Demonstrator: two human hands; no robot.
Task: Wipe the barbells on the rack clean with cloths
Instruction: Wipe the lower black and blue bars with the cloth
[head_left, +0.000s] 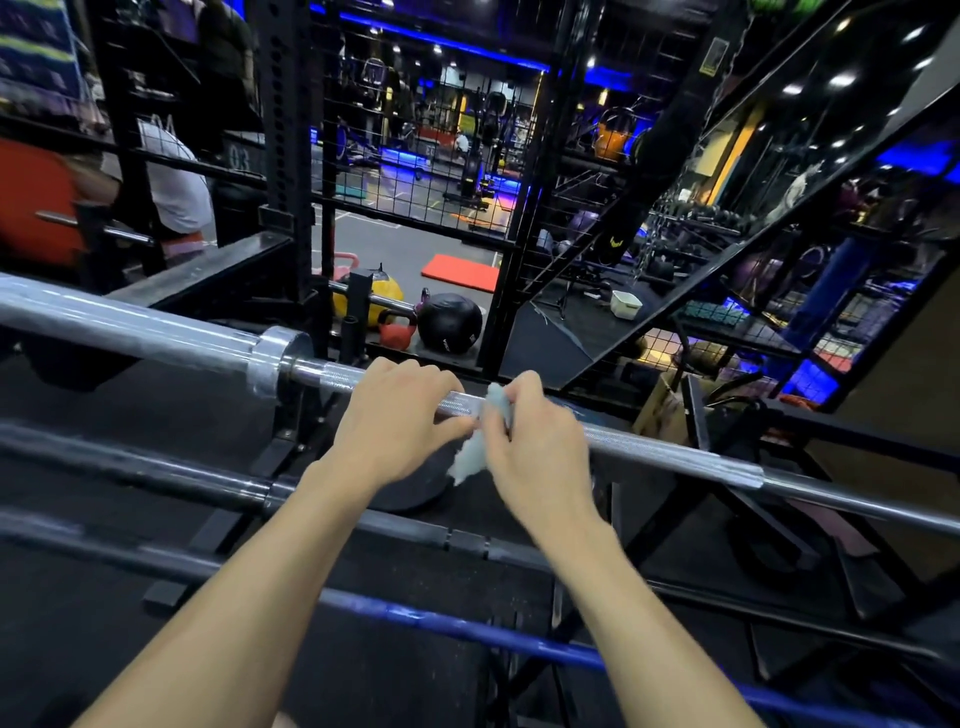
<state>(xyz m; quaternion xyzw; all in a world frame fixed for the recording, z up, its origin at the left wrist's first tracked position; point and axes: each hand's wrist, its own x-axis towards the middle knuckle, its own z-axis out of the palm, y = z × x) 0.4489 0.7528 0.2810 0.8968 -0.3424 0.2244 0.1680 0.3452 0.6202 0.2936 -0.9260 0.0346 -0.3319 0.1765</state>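
Observation:
A silver barbell (675, 451) runs from upper left to lower right across the rack, with a thick sleeve and collar (275, 358) at the left. My left hand (400, 415) curls over its knurled shaft just right of the collar. My right hand (535, 447) holds a pale blue cloth (475, 457) against the bar; part of the cloth hangs below. A darker barbell (156, 475) lies lower, and a blue bar (467, 631) lies nearest me.
Black rack uprights (283, 156) and a wire mesh panel (431, 130) stand behind. A black medicine ball (449, 322), a red kettlebell (397, 330) and a yellow ball (382, 299) lie on the floor beyond. A person in white (176, 176) sits at far left.

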